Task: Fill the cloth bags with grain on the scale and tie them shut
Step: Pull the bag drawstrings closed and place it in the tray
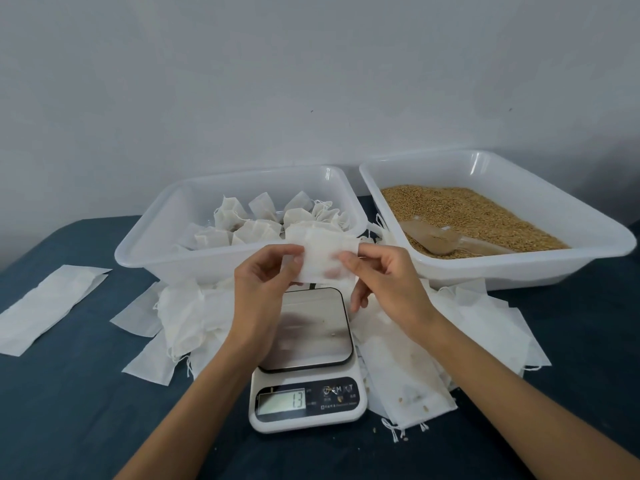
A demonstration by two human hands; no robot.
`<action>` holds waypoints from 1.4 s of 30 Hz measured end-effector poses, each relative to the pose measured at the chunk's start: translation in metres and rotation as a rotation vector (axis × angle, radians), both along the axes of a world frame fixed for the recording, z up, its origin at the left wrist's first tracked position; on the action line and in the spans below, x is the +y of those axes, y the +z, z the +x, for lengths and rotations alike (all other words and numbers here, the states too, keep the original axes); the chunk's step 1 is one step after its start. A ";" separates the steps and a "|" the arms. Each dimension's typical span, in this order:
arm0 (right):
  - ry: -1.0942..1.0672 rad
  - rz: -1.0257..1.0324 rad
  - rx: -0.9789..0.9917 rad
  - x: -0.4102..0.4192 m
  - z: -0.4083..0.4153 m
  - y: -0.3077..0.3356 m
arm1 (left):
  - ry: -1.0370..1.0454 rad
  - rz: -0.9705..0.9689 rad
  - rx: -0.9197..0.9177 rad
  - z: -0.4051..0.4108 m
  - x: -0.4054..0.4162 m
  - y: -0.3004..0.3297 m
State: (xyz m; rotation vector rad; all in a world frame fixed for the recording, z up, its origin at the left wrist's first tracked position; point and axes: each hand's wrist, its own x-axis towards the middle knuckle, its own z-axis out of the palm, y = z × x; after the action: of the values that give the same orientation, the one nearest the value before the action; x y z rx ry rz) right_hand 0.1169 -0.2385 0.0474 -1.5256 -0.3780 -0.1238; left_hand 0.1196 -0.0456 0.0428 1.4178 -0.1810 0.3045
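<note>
- A flat white cloth bag is pinched at its edges by the left hand and right hand.
- Beneath it, "13" is displayed by a white digital scale.
- Brown grain is held in the right clear plastic tray.

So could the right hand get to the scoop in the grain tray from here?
Probably yes: the scoop lies uncovered on the grain, near the tray's front rim, with nothing between. But the right hand pinches the cloth bag and must release first.

The single head-worn wide-angle camera looked forward and down from close above the dark blue cloth-covered table, pale wall filling the frame's upper third.
</note>
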 end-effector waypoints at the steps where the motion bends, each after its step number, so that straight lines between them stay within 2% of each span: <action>1: -0.017 -0.008 -0.013 -0.001 0.001 0.000 | 0.001 -0.006 0.005 0.000 0.000 0.000; 7: -0.029 -0.202 -0.120 0.001 -0.003 -0.001 | -0.049 -0.009 0.023 0.000 -0.001 -0.002; 27: -0.123 -0.214 -0.169 -0.001 -0.008 0.006 | -0.070 -0.107 0.101 0.004 0.004 -0.001; 29: -0.118 -0.228 -0.166 -0.003 -0.009 0.010 | 0.007 -0.020 0.049 0.002 0.002 0.001; 32: -0.057 -0.268 -0.128 -0.008 -0.008 0.018 | 0.130 0.238 -0.126 -0.006 0.001 0.008; 35: 0.005 -0.394 -0.094 -0.010 -0.006 0.029 | 0.068 0.539 -0.287 -0.019 -0.005 0.015; 37: 0.060 -0.470 -0.099 -0.007 -0.008 0.040 | -0.012 0.672 -0.303 -0.024 -0.011 0.015; 39: 0.123 -0.530 -0.084 -0.005 -0.012 0.054 | -0.074 0.671 -0.250 -0.029 -0.017 0.014; 42: 0.154 -0.663 -0.015 -0.006 -0.015 0.078 | -0.052 0.653 -0.287 -0.029 -0.016 0.016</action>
State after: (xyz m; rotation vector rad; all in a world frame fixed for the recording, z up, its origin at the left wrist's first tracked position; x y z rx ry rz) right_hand 0.1023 -0.2449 0.1249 -2.1391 -0.5835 0.1265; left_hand 0.0907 -0.0621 0.0584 2.0058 -0.5923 0.4280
